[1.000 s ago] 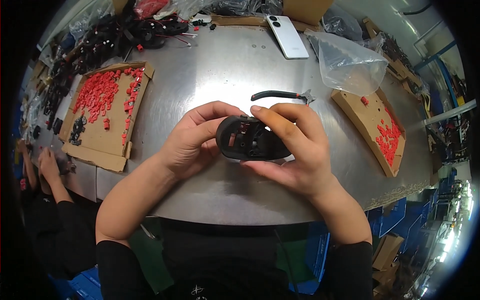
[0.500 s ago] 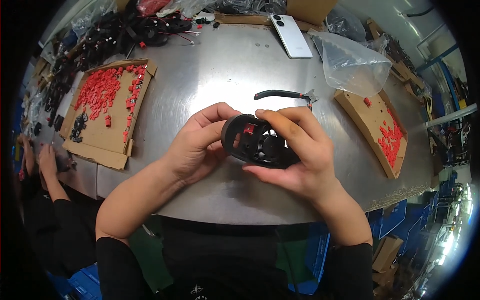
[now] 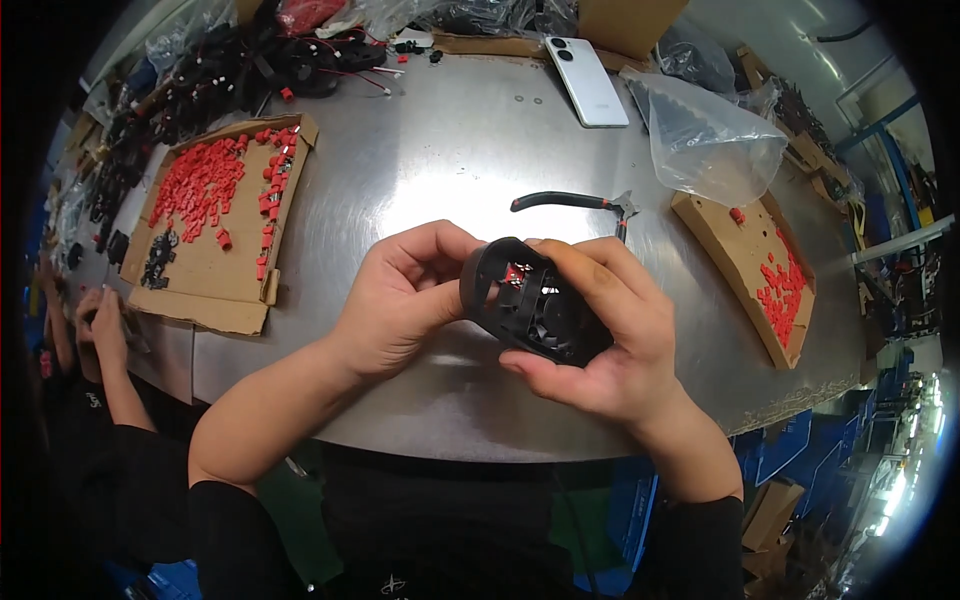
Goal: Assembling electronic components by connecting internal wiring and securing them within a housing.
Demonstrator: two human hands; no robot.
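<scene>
A black plastic housing with a rounded rim is held between my two hands above the near part of the metal table. Inside it are a small black fan and a red part with bits of metal beside it. My left hand is closed on the left end, its thumb against the rim and its other fingers partly hidden behind. Round the right end wraps my right hand, fingers on the far side, thumb on the near side. Just beyond the housing lie black-handled cutting pliers.
Cardboard trays with red plastic parts stand at left and right. A white phone and a clear plastic bag lie at the back. Black wired parts heap at far left. A co-worker's hand is at the left edge.
The housing has tilted and shifted slightly right, and its inside shows at a different angle. Both my hands keep hold of it. The co-worker's hands have moved a little.
</scene>
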